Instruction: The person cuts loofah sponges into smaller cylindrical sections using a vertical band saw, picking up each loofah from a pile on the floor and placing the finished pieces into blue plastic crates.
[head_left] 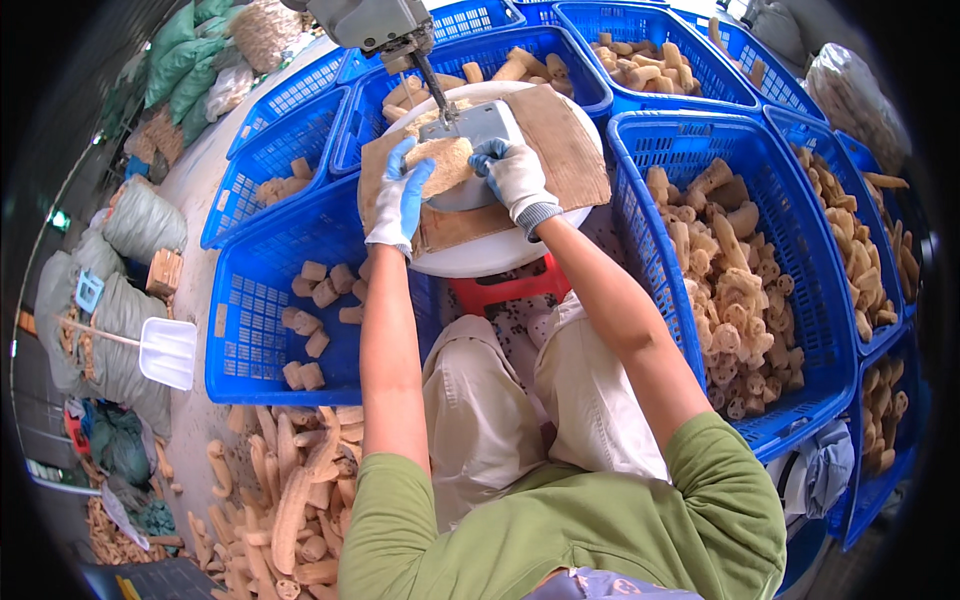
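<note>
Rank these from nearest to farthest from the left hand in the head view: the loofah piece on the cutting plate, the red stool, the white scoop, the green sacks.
1. Loofah piece: under the left hand, on the plate.
2. Red stool: just below the round table, toward the person.
3. White scoop: far left, on the floor sacks.
4. Green sacks: upper left, slightly farther than the scoop.

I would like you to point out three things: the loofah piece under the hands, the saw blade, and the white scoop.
loofah piece (443,163), head view, on its middle between both hands.
saw blade (437,90), head view, on its thin vertical strip.
white scoop (170,351), head view, on its flat pan.
</note>
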